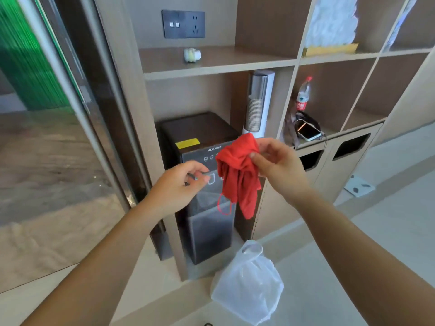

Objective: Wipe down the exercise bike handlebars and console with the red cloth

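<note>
Red cloth [237, 175]: bunched, hanging in mid-air in front of the dark water dispenser [200, 128]. Long axis vertical; gathered top up, loose tail pointing at the floor. A thin red loop dangles at its lower left.

Your right hand [280, 165] pinches the top of the cloth, thumb and fingers clamped on the bunch.

Your left hand [181, 182] sits just left of the cloth, not touching it. Its fingers are loosely curled and hold nothing.

Writing: "AUX" reads on the dispenser's front panel. The yellow label [187, 143] on its top shows no legible text. The bottle [303, 95] in the right shelf compartment has a red label, print too small to read.

A clear plastic bag [249, 285] lies on the near floor, below the cloth.
</note>
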Motion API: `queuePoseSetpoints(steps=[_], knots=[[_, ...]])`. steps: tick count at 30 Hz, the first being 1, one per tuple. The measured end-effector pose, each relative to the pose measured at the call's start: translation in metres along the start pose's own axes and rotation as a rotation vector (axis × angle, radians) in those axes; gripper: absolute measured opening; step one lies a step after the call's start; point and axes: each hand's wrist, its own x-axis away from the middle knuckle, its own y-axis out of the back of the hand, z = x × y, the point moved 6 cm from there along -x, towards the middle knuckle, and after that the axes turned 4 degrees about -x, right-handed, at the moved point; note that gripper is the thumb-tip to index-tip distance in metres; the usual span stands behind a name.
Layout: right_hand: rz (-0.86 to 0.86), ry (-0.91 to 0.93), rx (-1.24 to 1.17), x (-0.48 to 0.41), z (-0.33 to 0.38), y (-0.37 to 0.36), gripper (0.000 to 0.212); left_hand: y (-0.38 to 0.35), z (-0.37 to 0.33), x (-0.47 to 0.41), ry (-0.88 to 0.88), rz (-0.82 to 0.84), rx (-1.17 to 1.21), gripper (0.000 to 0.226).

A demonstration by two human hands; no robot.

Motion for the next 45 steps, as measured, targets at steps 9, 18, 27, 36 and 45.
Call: queuePoseSetpoints(steps=[9,18,27,36,45], knots=[[0.058,0.153,-0.03,-0.157,0.022,-0.008,0.022,0.07,-0.032,-0.15,-0.153,-0.126,-0.164,0.01],[-0.027,0.176,-0.107,-0.254,0.041,0.026,0.012,0.085,-0.077,-0.215,-0.301,-0.315,-0.263,0.016],[-0.3,0.179,-0.178,-0.363,0.024,0.107,0.005,0.042,-0.116,-0.289,-0.259,-0.364,-0.406,0.02],[0.226,0.27,0.403,-0.395,-0.009,0.111,0.027,-0.002,-0.119,-0.322,-0.054,-0.478,-0.535,0.023],[0.303,0.495,0.362,-0.385,-0.001,0.134,0.025,-0.026,-0.149,-0.325,0.059,-0.601,-0.623,0.037]])
